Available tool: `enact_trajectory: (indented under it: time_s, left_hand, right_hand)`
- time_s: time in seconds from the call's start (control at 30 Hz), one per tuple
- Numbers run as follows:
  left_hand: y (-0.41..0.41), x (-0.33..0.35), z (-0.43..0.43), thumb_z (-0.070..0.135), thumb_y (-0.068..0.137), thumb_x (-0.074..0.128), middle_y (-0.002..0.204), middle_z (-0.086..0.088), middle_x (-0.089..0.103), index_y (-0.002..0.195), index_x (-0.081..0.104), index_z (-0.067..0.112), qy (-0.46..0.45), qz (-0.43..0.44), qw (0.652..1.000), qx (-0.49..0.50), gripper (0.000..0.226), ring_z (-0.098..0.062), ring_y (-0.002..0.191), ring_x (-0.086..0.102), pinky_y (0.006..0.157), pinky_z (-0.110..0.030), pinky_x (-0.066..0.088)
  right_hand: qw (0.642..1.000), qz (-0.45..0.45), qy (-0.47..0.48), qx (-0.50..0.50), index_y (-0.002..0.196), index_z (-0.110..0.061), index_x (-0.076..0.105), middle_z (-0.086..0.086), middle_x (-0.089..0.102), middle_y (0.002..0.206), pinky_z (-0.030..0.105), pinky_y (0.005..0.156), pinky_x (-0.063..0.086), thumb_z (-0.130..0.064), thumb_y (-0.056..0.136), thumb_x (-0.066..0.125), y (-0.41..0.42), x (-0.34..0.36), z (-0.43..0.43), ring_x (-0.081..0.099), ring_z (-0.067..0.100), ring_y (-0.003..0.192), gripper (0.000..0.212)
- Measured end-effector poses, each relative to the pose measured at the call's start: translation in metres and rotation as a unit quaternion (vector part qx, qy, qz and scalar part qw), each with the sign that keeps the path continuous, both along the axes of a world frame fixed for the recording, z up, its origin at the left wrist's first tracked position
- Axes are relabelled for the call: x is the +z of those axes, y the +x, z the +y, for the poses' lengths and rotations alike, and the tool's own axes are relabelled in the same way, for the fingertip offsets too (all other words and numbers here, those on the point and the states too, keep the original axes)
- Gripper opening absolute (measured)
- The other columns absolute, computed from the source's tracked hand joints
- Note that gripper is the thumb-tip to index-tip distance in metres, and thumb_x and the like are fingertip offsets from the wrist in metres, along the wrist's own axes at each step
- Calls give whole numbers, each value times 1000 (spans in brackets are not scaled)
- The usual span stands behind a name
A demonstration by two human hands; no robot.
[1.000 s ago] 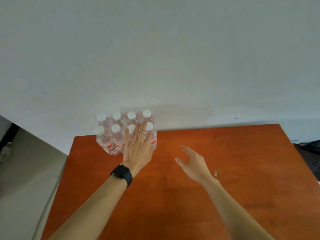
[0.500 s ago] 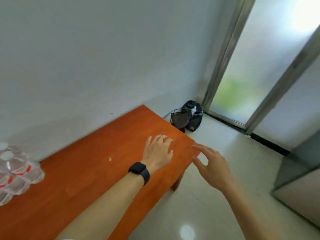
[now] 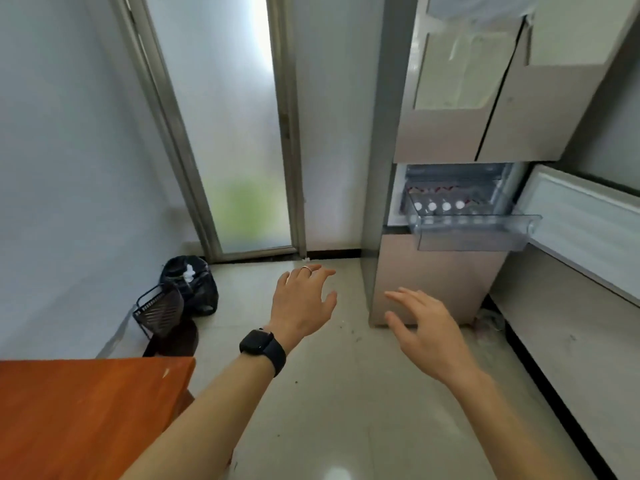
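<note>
Head camera looked down over a pale tiled floor (image 3: 346, 403) with both arms stretched forward and neither hand holding anything. The left hand (image 3: 301, 303) hung palm down over the floor near the middle of the view, its fingers (image 3: 320, 271) spread and loosely bent. It had a ring (image 3: 306, 269) on one finger and a dark watch (image 3: 261, 344) on the wrist. The right hand (image 3: 426, 330) hovered at about three o'clock from the left one, apart from it, with its fingers (image 3: 401, 297) relaxed, slightly parted and pointing toward ten o'clock.

The fridge (image 3: 433, 282) stood at one o'clock from the hands. Its lower panel was just behind the right hand in the picture, though I could not tell whether anything touched. Higher up, at two o'clock, a clear drawer (image 3: 471, 233) was pulled out of the open compartment. A row of white-capped bottles (image 3: 439, 205) stood in the drawer's back part. The compartment's door (image 3: 581, 216) swung open toward three o'clock.

The orange counter (image 3: 86, 410) filled the corner at eight o'clock. Beyond it, at ten o'clock from the left hand, a black bag (image 3: 190, 282) sat on the floor against the wall. A dark wire basket (image 3: 161, 310) sat just beside the bag. A frosted glass door (image 3: 235, 133) stood at twelve o'clock.
</note>
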State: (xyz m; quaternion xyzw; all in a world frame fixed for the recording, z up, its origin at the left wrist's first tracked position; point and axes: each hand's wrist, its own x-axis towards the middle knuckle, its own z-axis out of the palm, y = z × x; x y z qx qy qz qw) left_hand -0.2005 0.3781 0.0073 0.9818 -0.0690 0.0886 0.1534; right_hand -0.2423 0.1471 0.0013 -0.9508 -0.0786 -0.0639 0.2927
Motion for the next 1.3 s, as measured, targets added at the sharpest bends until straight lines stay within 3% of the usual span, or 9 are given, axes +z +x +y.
enact_trajectory:
  time_s: [0.5,0.77,1.03,1.17,1.3]
  left_hand:
    - [279,-3,-204,41,98,52,154,4,42,147,44,36,-1,11,987,-158,51,-17,143,37,121,-39,23]
    - [396,-22,-279,43,97,51,152,5,45,146,44,35,-14,44,980,-191,50,-16,140,41,118,-37,31]
    - [518,-71,-372,44,97,52,148,7,47,147,43,34,-46,116,980,-153,52,-16,133,47,113,-37,38]
    - [576,-95,-416,36,95,58,148,0,47,146,45,30,-83,211,970,-92,53,-23,131,49,108,-40,42]
    - [624,-119,-449,30,94,63,144,-4,53,142,50,21,-167,292,942,-7,50,-23,131,51,103,-28,41]
  right_hand:
    - [990,19,21,-138,142,-42,48,-18,42,150,30,119,22,-47,97,55,220,0,-193,26,9,145,46]
    - [985,35,55,-160,145,-38,45,-19,44,148,36,116,34,-47,96,55,331,-6,-266,32,8,142,51]
    - [984,104,60,-133,145,-38,42,-14,45,149,27,109,33,-48,96,55,477,-53,-353,36,10,139,52]
    - [984,151,37,-85,147,-29,43,-8,47,149,26,108,32,-41,98,56,554,-75,-395,41,14,137,51]
    - [976,211,29,-38,144,-24,46,-1,53,143,30,105,38,-33,98,58,624,-95,-423,50,19,130,49]
